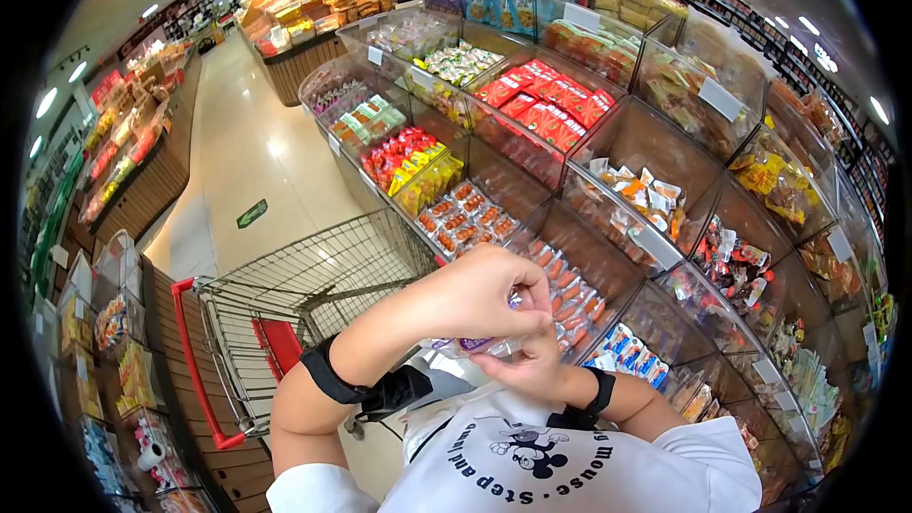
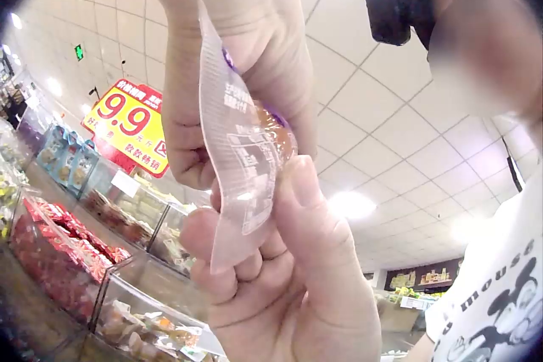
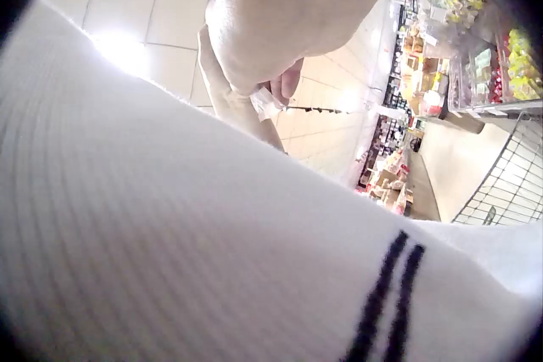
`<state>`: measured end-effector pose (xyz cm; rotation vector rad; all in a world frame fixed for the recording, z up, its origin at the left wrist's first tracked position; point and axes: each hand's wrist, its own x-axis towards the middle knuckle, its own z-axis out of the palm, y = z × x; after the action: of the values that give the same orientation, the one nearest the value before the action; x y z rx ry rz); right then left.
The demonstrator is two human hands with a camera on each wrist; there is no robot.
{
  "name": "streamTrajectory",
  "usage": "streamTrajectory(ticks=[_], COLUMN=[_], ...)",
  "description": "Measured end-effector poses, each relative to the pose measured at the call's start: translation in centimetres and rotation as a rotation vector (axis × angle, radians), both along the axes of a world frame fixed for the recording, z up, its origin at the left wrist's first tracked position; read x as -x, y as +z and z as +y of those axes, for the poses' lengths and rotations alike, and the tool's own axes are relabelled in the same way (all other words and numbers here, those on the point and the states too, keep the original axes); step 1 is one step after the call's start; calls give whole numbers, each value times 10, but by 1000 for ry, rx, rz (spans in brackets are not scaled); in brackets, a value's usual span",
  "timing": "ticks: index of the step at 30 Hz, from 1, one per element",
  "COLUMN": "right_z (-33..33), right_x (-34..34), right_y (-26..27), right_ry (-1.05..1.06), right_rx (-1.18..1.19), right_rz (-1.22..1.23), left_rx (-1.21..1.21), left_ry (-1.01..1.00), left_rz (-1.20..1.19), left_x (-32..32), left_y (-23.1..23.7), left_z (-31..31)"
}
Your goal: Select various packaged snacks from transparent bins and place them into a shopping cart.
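Observation:
A small clear-and-white wrapped snack packet point(image 2: 237, 179) with purple print and something brown inside is between my two hands. My left hand point(image 1: 489, 290) bends over it from above, fingers and thumb curled on its upper part; in the left wrist view, the left hand point(image 2: 242, 65) comes down from the top. Below it, my right hand point(image 1: 532, 361) pinches the packet's lower part between thumb and curled fingers, seen best in the left wrist view, where the right thumb point(image 2: 307, 196) presses its side. In the right wrist view, a pale fold of packet point(image 3: 266, 102) shows beneath the hand.
Clear bins of wrapped snacks point(image 1: 465, 214) rise in front and to the right. A wire shopping cart point(image 1: 313, 266) with a red handle point(image 1: 195, 361) stands left, beside the tiled aisle point(image 1: 247, 133). White cloth with dark stripes point(image 3: 212, 235) covers much of the right wrist view.

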<state>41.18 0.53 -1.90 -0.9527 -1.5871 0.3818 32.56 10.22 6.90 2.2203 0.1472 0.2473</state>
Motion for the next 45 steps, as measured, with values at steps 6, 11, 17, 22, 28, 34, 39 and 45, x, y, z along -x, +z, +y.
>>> streamTrajectory(ticks=[6, 11, 17, 22, 28, 34, 39, 45], right_z=[11, 36, 38, 36, 46, 38, 40, 53], right_x=[-8, -20, -33, -44, -86, -214, -254, -262], right_y=[-37, -66, -100, -144, -202, -356, -365, -371], right_ry=[99, 254, 486, 366, -199, -1127, -1455, -1492], right_rx=[113, 392, 637, 673, 846, 939, 1144, 1211], right_rz=[112, 707, 805, 881, 954, 716, 361, 247], left_rx=[21, -59, 81, 213, 340, 604, 555, 717], left_ry=[62, 61, 194, 269, 603, 958, 1304, 1528], left_rz=[-61, -147, -218, -248, -244, -79, -26, 63], left_x=[3, 7, -10, -31, -43, 44, 150, 203], left_y=[-10, -44, -124, -187, -231, -273, -299, -274], left_z=[13, 34, 51, 51, 46, 26, -28, -84])
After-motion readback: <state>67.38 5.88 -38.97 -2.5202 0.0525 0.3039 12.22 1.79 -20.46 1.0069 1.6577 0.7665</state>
